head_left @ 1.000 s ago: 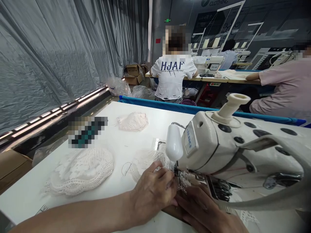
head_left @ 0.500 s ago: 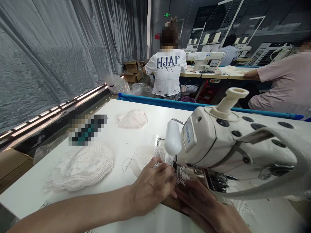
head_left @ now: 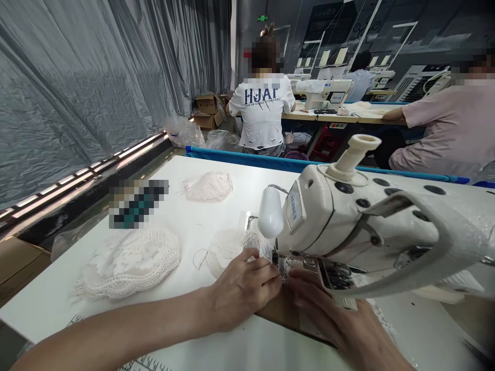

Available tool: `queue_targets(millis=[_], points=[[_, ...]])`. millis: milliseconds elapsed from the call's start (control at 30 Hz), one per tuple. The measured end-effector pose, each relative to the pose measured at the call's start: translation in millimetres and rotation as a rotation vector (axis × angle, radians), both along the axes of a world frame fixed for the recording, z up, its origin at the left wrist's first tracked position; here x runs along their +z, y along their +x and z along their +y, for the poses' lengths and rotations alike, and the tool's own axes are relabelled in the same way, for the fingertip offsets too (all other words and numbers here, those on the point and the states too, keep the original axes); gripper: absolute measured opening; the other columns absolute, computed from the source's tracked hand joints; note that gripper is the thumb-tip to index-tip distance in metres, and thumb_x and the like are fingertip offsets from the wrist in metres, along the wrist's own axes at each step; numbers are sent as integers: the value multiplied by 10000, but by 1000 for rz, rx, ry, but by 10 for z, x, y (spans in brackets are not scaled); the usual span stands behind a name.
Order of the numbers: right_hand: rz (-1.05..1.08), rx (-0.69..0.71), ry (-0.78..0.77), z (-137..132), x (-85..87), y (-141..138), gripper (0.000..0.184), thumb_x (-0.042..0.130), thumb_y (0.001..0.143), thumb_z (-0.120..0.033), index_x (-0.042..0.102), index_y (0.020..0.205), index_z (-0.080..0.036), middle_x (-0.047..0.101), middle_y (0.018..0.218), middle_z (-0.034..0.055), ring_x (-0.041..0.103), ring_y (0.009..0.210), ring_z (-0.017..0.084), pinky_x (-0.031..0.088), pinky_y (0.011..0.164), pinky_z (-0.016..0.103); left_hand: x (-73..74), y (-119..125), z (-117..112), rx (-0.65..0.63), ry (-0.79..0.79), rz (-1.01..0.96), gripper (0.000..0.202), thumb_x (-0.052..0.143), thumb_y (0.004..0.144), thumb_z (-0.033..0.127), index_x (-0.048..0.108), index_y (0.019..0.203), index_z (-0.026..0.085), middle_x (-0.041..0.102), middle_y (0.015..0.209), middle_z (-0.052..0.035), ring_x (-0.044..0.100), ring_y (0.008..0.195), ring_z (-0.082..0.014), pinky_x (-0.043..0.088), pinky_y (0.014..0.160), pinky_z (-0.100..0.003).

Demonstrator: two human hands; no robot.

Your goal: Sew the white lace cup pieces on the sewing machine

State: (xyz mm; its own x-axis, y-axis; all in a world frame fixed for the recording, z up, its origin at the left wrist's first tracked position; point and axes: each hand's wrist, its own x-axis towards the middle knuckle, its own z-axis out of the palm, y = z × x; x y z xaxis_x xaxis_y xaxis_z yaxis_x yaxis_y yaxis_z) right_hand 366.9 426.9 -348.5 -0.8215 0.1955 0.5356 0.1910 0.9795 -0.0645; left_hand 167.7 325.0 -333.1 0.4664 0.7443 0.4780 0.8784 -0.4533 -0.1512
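My left hand (head_left: 242,288) rests on the white table (head_left: 216,216) with its fingers pressed together on a piece of white knitted lace (head_left: 235,246) at the needle of the cream sewing machine (head_left: 359,226). My right hand (head_left: 336,322) lies just to the right, under the machine's arm, with its fingers laid flat on the same lace and a brown piece beneath it. The fingertips of both hands almost meet at the presser foot.
A pile of white knitted pieces (head_left: 131,263) lies at the left of the table and a pinkish piece (head_left: 209,186) further back. A blurred object (head_left: 137,202) sits by the left edge. Beyond a blue rail, other people (head_left: 263,111) sit at sewing tables.
The view has drifted down and right. My right hand has slid a little further forward under the machine, and my left hand stays on the lace at the needle.
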Motion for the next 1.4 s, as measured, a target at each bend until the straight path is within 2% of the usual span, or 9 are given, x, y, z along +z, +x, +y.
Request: queue_targets(millis=[67,200,367,533,700,867,1100,1267,1400], points=[[-2,-10,17,5,-21,-4,279,431,928,-272,696,846,-245,716,855,40,666,791,194,522,699,315,-7,-1,-2,-7,1,-17,129,471,924,156,592,908,115,641,936,-36,570,866,-120,406,855,-304],[12,-15,62,10,-46,10,276,435,924,-265,711,909,-266,728,890,32,678,765,205,527,675,332,-25,-7,2,-18,-16,-41,179,555,893,283,591,903,107,639,946,-47,572,878,-135,405,870,-319],[-30,-11,-58,29,-123,55,259,463,919,-256,671,1071,-286,723,928,31,680,827,201,546,708,322,-4,4,1,6,-27,-36,120,516,912,208,588,876,120,648,932,-36,578,876,-120,418,845,-305],[-114,27,-80,72,-129,97,328,469,910,-222,591,1208,-286,707,1019,42,669,916,214,547,786,358,20,18,-3,18,1,-45,144,478,928,169,595,853,130,664,899,-21,587,837,-110,427,819,-301],[-129,63,-113,84,-62,81,312,443,921,-220,602,1186,-261,661,1147,57,613,1062,215,544,834,345,17,25,4,10,43,-63,152,480,921,147,598,827,125,668,900,-21,592,831,-108,432,810,-297],[-71,38,-132,75,-52,52,317,460,900,-219,606,1177,-272,610,1235,57,576,1125,236,543,862,368,9,26,8,12,11,-53,138,490,918,161,595,836,125,662,893,-26,592,842,-111,434,810,-300],[-58,71,-141,106,-92,56,303,447,897,-204,635,1125,-271,683,1097,48,656,980,210,581,767,312,15,10,-3,10,-22,-56,123,497,916,170,595,852,134,658,896,-22,584,840,-107,429,812,-298],[-51,59,-115,106,-81,43,307,423,909,-224,628,1135,-256,647,1172,77,622,1056,231,572,804,348,4,13,-1,9,7,-57,147,477,916,140,600,838,123,652,892,-32,584,862,-115,418,825,-299],[-29,71,-74,90,-105,32,298,408,917,-219,634,1110,-226,673,1114,87,645,1007,224,583,769,336,-11,19,-2,12,22,-56,130,494,914,159,598,849,116,651,906,-34,580,874,-118,417,833,-304]])
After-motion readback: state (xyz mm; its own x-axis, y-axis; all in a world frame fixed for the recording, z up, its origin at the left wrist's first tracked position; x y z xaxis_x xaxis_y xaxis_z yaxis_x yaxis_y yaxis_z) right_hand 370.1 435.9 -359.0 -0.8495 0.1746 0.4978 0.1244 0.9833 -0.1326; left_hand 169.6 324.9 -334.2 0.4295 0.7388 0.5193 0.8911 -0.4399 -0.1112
